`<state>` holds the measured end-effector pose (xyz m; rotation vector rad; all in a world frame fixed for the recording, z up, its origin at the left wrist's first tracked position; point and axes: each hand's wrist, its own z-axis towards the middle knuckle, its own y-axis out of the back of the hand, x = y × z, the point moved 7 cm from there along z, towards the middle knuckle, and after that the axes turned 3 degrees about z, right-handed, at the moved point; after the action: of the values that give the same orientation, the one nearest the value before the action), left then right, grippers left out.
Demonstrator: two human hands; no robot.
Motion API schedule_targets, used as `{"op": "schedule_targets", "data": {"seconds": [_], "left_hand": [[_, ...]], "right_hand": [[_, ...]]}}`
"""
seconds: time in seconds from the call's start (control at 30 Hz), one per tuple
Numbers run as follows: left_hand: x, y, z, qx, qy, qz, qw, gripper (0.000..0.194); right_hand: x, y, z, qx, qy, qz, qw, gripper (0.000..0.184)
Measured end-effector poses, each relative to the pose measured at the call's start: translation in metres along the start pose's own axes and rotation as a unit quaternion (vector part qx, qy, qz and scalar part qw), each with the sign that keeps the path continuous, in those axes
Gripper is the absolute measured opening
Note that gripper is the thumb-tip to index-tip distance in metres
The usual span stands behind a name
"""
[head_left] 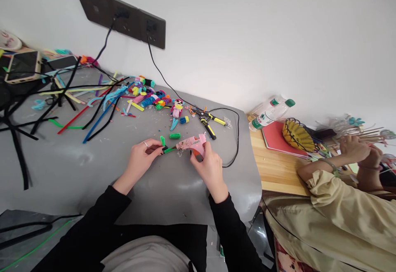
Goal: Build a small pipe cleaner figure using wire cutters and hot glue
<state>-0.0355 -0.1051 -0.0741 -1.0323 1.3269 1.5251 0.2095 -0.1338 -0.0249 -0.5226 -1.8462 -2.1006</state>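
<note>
My right hand is wrapped round the handle of a pink glue gun, its nozzle pointing left. Between the fingertips of my left hand is a green pipe cleaner, partly folded, with its short end sticking up. The nozzle is at the pipe cleaner; whether they touch I cannot tell. Just beyond lies a small green pipe-cleaner bundle. Farther back are a blue and yellow bundle, a small pipe-cleaner doll and black and yellow pliers.
Loose pipe cleaners cover the left of the grey mat. A black cord loops on the right side. Bottles, a red folder and a yellow basket stand on the wooden table, where another person's hands work.
</note>
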Motion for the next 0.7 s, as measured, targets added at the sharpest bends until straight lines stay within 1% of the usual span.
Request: {"op": "schedule_targets", "data": {"seconds": [0.1, 0.33, 0.43, 0.7], "left_hand": [[0.001, 0.000, 0.000, -0.002, 0.000, 0.001, 1.000, 0.031], [0.002, 0.001, 0.000, -0.010, -0.003, 0.009, 1.000, 0.031], [0.003, 0.001, 0.000, -0.015, -0.005, 0.010, 1.000, 0.031], [0.002, 0.001, 0.000, -0.019, -0.018, 0.011, 1.000, 0.021]], "right_hand": [[0.003, -0.003, 0.001, 0.005, 0.006, -0.013, 1.000, 0.016], [0.010, -0.009, 0.002, 0.018, 0.038, -0.050, 0.998, 0.019], [0.012, -0.008, 0.001, 0.022, 0.041, -0.069, 0.996, 0.018], [0.015, -0.009, 0.002, 0.041, 0.040, -0.100, 0.993, 0.013]]}}
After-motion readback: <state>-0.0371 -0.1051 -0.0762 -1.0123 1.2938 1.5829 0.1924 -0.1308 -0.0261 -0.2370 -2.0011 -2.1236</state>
